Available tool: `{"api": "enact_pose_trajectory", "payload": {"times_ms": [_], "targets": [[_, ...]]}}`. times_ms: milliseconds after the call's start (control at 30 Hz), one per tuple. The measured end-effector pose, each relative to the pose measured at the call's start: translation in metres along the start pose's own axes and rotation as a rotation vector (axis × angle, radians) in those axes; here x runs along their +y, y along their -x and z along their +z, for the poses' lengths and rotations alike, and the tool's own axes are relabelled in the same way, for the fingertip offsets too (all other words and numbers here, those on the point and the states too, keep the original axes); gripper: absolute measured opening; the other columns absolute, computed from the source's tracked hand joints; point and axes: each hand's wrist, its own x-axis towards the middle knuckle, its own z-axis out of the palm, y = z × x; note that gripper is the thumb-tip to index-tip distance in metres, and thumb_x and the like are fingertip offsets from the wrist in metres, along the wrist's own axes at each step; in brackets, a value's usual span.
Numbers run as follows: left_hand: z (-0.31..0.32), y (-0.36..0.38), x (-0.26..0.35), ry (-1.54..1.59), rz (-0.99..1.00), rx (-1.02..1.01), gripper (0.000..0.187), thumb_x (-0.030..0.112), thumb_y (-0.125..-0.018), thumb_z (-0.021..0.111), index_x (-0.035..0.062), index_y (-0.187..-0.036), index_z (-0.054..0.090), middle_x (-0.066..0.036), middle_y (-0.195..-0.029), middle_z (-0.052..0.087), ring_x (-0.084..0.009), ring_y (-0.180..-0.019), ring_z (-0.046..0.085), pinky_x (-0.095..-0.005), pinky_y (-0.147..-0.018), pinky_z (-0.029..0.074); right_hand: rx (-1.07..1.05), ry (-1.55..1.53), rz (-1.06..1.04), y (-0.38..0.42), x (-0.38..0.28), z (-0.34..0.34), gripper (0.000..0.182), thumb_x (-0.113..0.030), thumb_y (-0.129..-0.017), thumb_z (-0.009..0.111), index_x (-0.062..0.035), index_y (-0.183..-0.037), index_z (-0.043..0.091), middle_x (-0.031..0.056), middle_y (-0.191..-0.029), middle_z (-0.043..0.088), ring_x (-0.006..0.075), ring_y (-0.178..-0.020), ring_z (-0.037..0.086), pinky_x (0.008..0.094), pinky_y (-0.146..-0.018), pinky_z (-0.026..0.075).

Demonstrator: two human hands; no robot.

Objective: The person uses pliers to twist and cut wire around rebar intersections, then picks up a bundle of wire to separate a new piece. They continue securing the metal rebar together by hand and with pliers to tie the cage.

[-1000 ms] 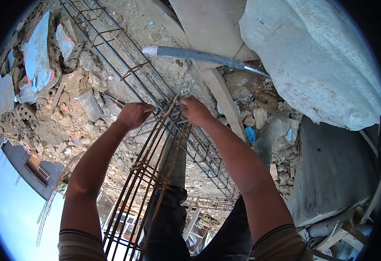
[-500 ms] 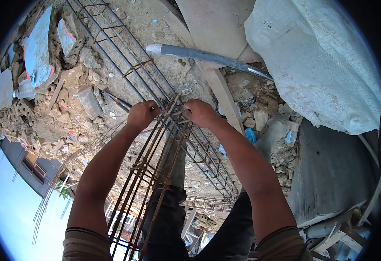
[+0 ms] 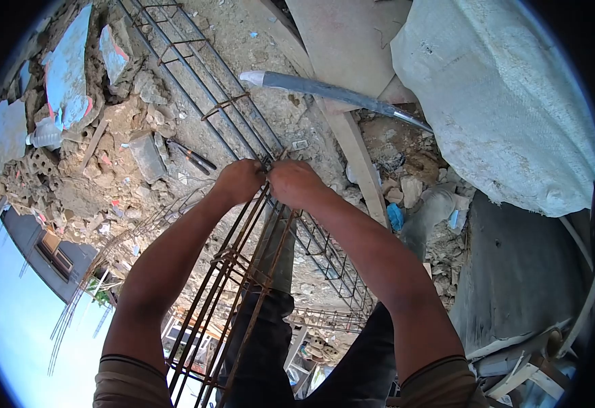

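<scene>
Two steel rebar cages meet under my hands: a bluish-grey rebar cage (image 3: 206,83) running to the upper left and a rusty rebar cage (image 3: 224,262) coming down toward my body. My left hand (image 3: 241,181) is closed at the joint, fingers curled against the bars. Right beside it, my right hand (image 3: 296,183) is closed too, its knuckles nearly touching the left. Whatever the fingertips pinch between them is hidden. Pliers (image 3: 194,158) with dark handles lie on the ground just left of my left hand.
Broken blue-painted plaster (image 3: 70,75) and rubble cover the left side. A dark curved pole with a pale tip (image 3: 325,90) lies across the top middle, near a wooden plank (image 3: 359,160). A large white sack (image 3: 495,102) and a dark board (image 3: 522,265) stand right.
My hands have drawn together at the joint, the right one moving left and the left one slightly right. The scene has shifted a little rightward in view.
</scene>
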Motion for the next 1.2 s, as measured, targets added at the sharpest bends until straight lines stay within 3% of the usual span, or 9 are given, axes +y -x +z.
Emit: {"api": "enact_pose_trajectory", "payload": {"times_ms": [100,300,400,600,767,900,1067,1133,1200], "targets": [[-0.018,0.002,0.001,0.016,0.014,-0.144,0.026,0.023,-0.088,0.055,0.0025,-0.095,0.070,-0.027,-0.093,0.068,-0.0411,-0.094,0.067,-0.0500,-0.087,0.052,-0.042,-0.074,0.070,-0.018,0.021,-0.010,0.019,-0.016,-0.087,0.060,-0.0034,-0.089,0.074,0.0178,-0.095,0.070,0.0367,-0.096,0.067,0.0464,-0.086,0.053],[0.000,-0.013,0.006,-0.118,-0.053,-0.055,0.028,0.023,-0.089,0.055,0.0001,-0.096,0.070,-0.025,-0.100,0.069,-0.0402,-0.096,0.068,-0.0480,-0.089,0.053,0.099,-0.144,0.037,-0.031,0.031,-0.001,0.019,-0.017,-0.088,0.061,-0.0041,-0.092,0.074,0.0206,-0.099,0.070,0.0383,-0.096,0.067,0.0463,-0.086,0.054],[0.008,0.000,0.006,-0.106,-0.022,0.011,0.023,0.020,-0.088,0.054,0.0031,-0.090,0.070,-0.024,-0.090,0.068,-0.0413,-0.091,0.067,-0.0493,-0.084,0.053,0.034,-0.175,0.115,-0.034,0.028,0.003,0.019,-0.017,-0.087,0.062,-0.0035,-0.092,0.074,0.0216,-0.099,0.069,0.0395,-0.096,0.067,0.0473,-0.086,0.053],[-0.008,0.005,0.009,-0.336,0.046,-0.052,0.022,0.020,-0.085,0.056,0.0074,-0.096,0.071,-0.021,-0.092,0.069,-0.0389,-0.092,0.068,-0.0478,-0.083,0.055,0.272,-0.364,0.392,-0.022,-0.002,0.022,0.020,-0.016,-0.083,0.067,-0.0015,-0.096,0.072,0.0227,-0.099,0.069,0.0392,-0.096,0.067,0.0469,-0.085,0.053],[-0.025,0.031,0.013,-0.231,0.133,0.019,0.027,0.015,-0.083,0.055,0.0143,-0.104,0.073,-0.017,-0.091,0.071,-0.0356,-0.089,0.070,-0.0458,-0.080,0.056,0.283,-0.846,0.443,-0.010,0.004,0.016,0.042,-0.011,-0.084,0.068,-0.0057,-0.124,0.057,0.0196,-0.095,0.070,0.0378,-0.094,0.068,0.0457,-0.081,0.053],[-0.030,0.008,0.039,-0.449,0.243,-0.119,0.019,0.015,-0.083,0.061,0.0100,-0.097,0.073,-0.015,-0.090,0.071,-0.0324,-0.089,0.070,-0.0438,-0.078,0.056,0.319,-0.757,0.322,0.002,-0.002,0.026,0.054,-0.016,-0.086,0.070,-0.0139,-0.135,0.047,0.0174,-0.095,0.071,0.0379,-0.095,0.069,0.0447,-0.081,0.054],[-0.043,-0.002,0.057,-0.658,0.504,-0.168,0.014,0.010,-0.081,0.063,0.0067,-0.092,0.071,-0.013,-0.093,0.072,-0.0291,-0.092,0.069,-0.0411,-0.078,0.056,0.468,-0.731,0.264,0.008,-0.002,0.036,0.038,-0.024,-0.087,0.068,-0.0130,-0.122,0.059,0.0195,-0.097,0.070,0.0404,-0.095,0.067,0.0469,-0.078,0.054],[-0.051,0.006,0.059,-0.550,0.762,0.115,0.017,0.012,-0.080,0.065,0.0052,-0.095,0.069,-0.013,-0.094,0.071,-0.0296,-0.090,0.067,-0.0409,-0.077,0.054,0.422,-0.708,0.293,0.006,-0.002,0.035,0.033,-0.027,-0.087,0.068,-0.0119,-0.116,0.063,0.0203,-0.098,0.070,0.0412,-0.095,0.067,0.0476,-0.077,0.054],[-0.065,0.026,0.057,-0.446,0.767,0.282,0.019,0.013,-0.080,0.065,0.0043,-0.097,0.068,-0.013,-0.095,0.071,-0.0291,-0.089,0.067,-0.0402,-0.077,0.054,0.370,-0.567,0.325,0.006,-0.002,0.036,0.027,-0.030,-0.089,0.066,-0.0088,-0.106,0.067,0.0208,-0.098,0.070,0.0410,-0.094,0.067,0.0478,-0.077,0.054]]}}
